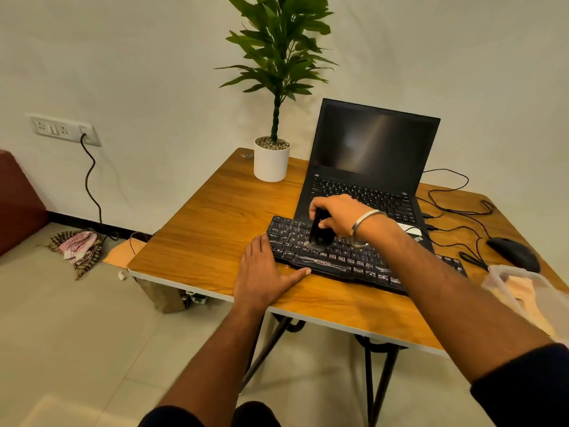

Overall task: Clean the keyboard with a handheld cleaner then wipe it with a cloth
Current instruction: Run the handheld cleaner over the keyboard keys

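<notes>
Keyboard (354,257) lies on the table (215,211), just in front of the laptop (369,167). Its long side runs left to right. The right hand (338,215) has a tight grip on the cleaner (318,231), standing on the keys near the keyboard's left end. The left hand (264,272) lies flat, touching that end, holding nothing.

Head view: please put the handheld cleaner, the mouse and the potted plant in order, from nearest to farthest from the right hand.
1. The handheld cleaner: gripped in the right hand, standing on the keyboard.
2. The potted plant: at the table's far corner, to the hand's left.
3. The mouse: near the table's right edge, beyond the laptop.
</notes>
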